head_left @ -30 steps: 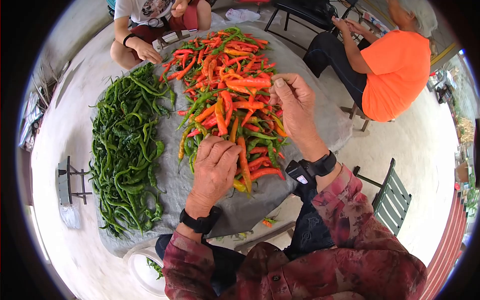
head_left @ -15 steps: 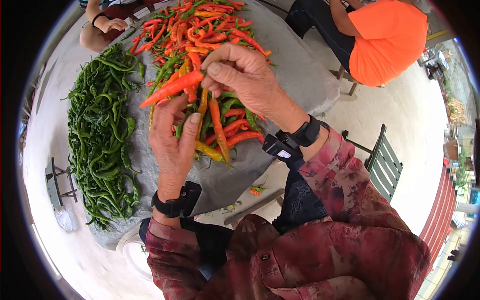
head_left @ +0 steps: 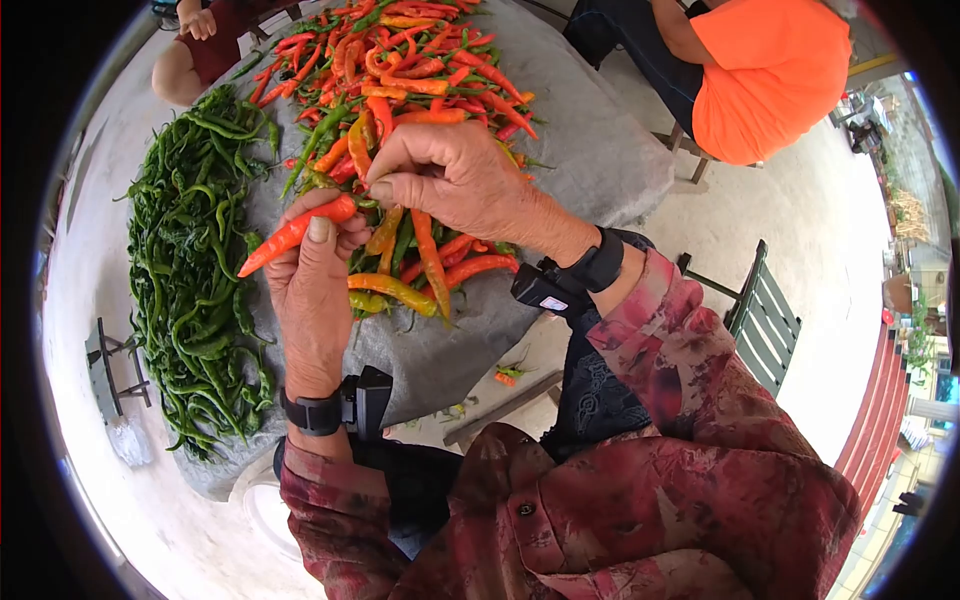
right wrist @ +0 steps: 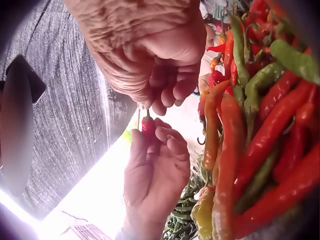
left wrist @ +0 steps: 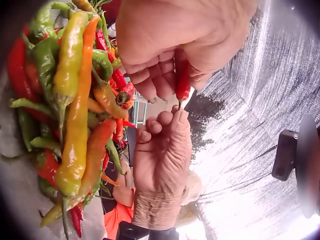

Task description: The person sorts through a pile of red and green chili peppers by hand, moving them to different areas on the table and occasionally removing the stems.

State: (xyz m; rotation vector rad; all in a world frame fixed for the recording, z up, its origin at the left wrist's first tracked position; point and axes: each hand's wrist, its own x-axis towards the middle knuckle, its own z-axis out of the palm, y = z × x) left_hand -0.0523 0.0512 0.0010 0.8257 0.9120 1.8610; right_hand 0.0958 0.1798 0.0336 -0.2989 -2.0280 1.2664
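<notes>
The left hand [head_left: 315, 290] holds a red pepper [head_left: 290, 240] between its thumb and fingers, the tip pointing down-left in the head view. At the stem end, the right hand [head_left: 465, 185] has its thumb and forefinger pinched together. In the left wrist view the pinch of the right hand [left wrist: 165, 155] meets the thin stem of the red pepper [left wrist: 183, 89]. The right wrist view has the left hand [right wrist: 155, 180] below, around the red pepper [right wrist: 148, 125], with the right fingertips on its stem. Both hands are over the near part of the mixed pepper pile [head_left: 425, 85].
Green peppers [head_left: 195, 300] lie heaped on the left of the grey sheet [head_left: 590, 150]. A person in an orange shirt [head_left: 770, 75] sits at the upper right; another person's hand [head_left: 197, 22] shows at the upper left. A slatted chair [head_left: 765, 320] stands at the right.
The red pepper has passed from the right hand's pinch into the left hand's grip, its stem still at the right fingertips. Both hands have shifted left in the head view, which has also moved.
</notes>
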